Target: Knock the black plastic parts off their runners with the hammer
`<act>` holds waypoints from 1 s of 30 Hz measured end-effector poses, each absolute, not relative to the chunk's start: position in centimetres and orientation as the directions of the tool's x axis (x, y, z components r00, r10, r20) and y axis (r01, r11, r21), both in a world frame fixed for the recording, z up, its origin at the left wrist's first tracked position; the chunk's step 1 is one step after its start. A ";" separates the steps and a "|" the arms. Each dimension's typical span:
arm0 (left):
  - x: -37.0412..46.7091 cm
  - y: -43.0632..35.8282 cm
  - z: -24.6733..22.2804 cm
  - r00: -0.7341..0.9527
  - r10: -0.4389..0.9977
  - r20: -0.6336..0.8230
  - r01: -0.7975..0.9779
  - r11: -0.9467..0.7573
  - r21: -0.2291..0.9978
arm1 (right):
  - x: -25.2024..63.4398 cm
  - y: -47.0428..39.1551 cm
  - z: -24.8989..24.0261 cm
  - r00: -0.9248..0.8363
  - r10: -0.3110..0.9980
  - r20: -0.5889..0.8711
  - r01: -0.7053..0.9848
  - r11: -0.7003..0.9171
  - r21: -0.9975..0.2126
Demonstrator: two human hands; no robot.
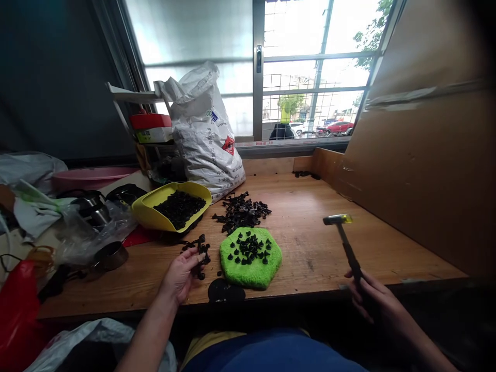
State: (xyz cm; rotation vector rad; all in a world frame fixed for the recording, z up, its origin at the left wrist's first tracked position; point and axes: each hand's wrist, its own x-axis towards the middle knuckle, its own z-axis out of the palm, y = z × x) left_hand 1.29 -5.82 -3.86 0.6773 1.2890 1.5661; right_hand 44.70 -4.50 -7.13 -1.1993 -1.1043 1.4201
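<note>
My left hand (182,274) pinches a branched black moulded piece (202,253) just above the wooden table, left of a green fuzzy pad (251,276). On that pad lie many small black knob-like parts (251,247), heaped in the middle with single ones standing around. Wrapped round the dark handle of a small mallet (350,253), my right hand (368,297) is at the table's front right edge. The mallet head is raised, black at one end and yellow at the other. Behind the pad is a loose pile of black branched pieces (244,211).
A yellow scoop tray (141,209) full of small black parts stands at the left, before a large white woven sack (205,139). A metal cup (111,256) and plastic bags lie farther left. A cardboard wall (422,155) bounds the right. Flat black discs (226,292) lie near the front edge.
</note>
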 end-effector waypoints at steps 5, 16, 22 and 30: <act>4.0 -3.1 -3.6 -0.361 0.907 -0.215 -0.531 -0.011 0.847 | 44.8 -3.8 -8.5 -0.111 0.988 -0.108 -0.019 -0.111 -0.994; 5.8 -1.8 -4.6 -0.311 0.896 -0.317 -0.527 0.115 0.842 | 45.0 -3.6 -8.8 -0.126 0.987 -0.103 -0.024 -0.107 -0.994; 6.1 -1.9 -4.5 -0.320 0.894 -0.313 -0.506 0.117 0.854 | 44.7 -3.8 -8.7 -0.100 0.990 -0.101 -0.039 -0.105 -0.994; 6.2 -1.8 -4.5 -0.342 0.894 -0.290 -0.452 0.114 0.885 | 44.9 -3.8 -8.8 -0.120 0.989 -0.086 -0.043 -0.092 -0.995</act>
